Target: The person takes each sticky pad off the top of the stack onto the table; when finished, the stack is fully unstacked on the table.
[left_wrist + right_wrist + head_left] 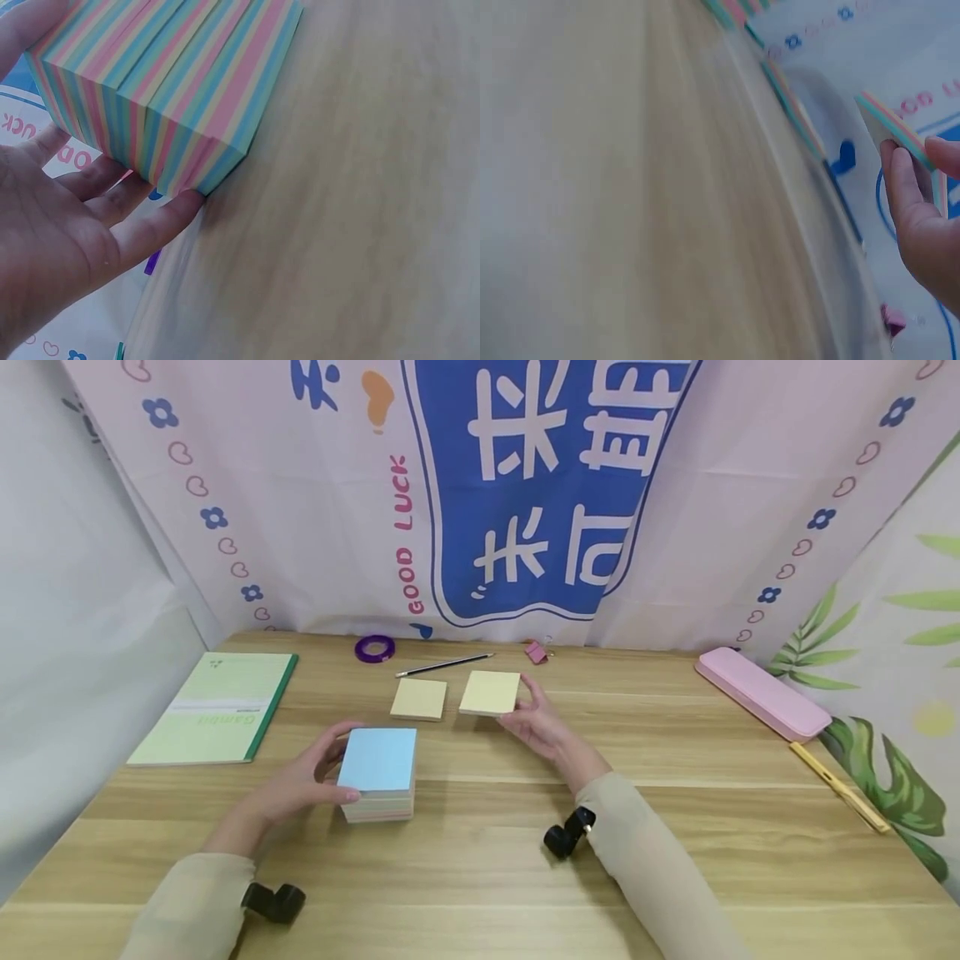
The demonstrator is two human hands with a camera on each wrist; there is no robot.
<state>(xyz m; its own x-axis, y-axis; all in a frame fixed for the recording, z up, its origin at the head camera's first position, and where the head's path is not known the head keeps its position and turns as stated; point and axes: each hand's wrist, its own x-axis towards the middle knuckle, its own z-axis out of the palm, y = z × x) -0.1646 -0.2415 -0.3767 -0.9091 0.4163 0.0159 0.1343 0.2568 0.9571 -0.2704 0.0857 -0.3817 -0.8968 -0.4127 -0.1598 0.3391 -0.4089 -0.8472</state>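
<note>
Wood-grain tabletop (pixel 480 877), backed by a printed curtain (pixel 330 527). At left lies a green notebook (pixel 217 708). Next, the left hand (pixel 307 777), fingers partly spread, curves round a tall striped paper stack (pixel 377 760) with a blue top; the stack sits just right of its palm, thumb by the near corner. Beyond lies a thin yellow pad (pixel 418 698). Beside that, the right hand (pixel 540 727), nearly closed, pinches a second yellow pad (pixel 491 692) by its right side, raised off the table; farther right rests a pink case (pixel 763 693)

Note block (pixel 161 86) cropped in left wrist view, tabletop (pixel 667 195) blurred
</note>
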